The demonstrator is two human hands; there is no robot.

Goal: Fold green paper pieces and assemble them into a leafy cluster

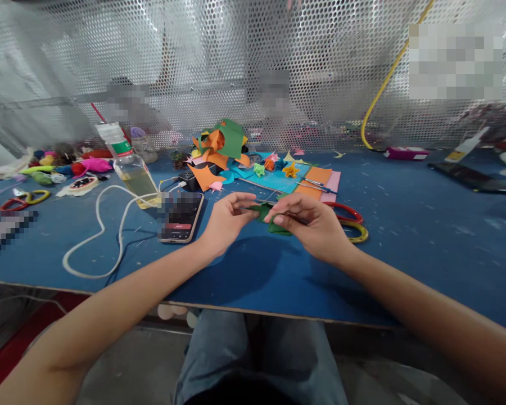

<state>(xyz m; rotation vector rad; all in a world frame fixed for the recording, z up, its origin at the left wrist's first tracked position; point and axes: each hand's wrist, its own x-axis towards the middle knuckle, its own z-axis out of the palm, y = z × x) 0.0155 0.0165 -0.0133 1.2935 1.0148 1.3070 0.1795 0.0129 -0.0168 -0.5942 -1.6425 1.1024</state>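
Note:
A small piece of green paper (262,210) is held between my two hands, above the blue table. My left hand (230,218) pinches its left end between thumb and fingers. With thumb and bent fingers, my right hand (311,225) grips the right part, where the green looks folded. Just behind my right hand lie scissors with red and yellow handles (356,232), their blades mostly hidden by the hand. Beyond the hands are small folded paper shapes, among them a yellow one (290,170) and a light green one (258,170).
A phone (183,218), a white cable (120,239) and a bottle of yellowish liquid (137,181) stand or lie to the left. Behind is a heap of paper scraps (231,140) before a perforated metal screen (312,62). A dark phone (472,178) lies at right.

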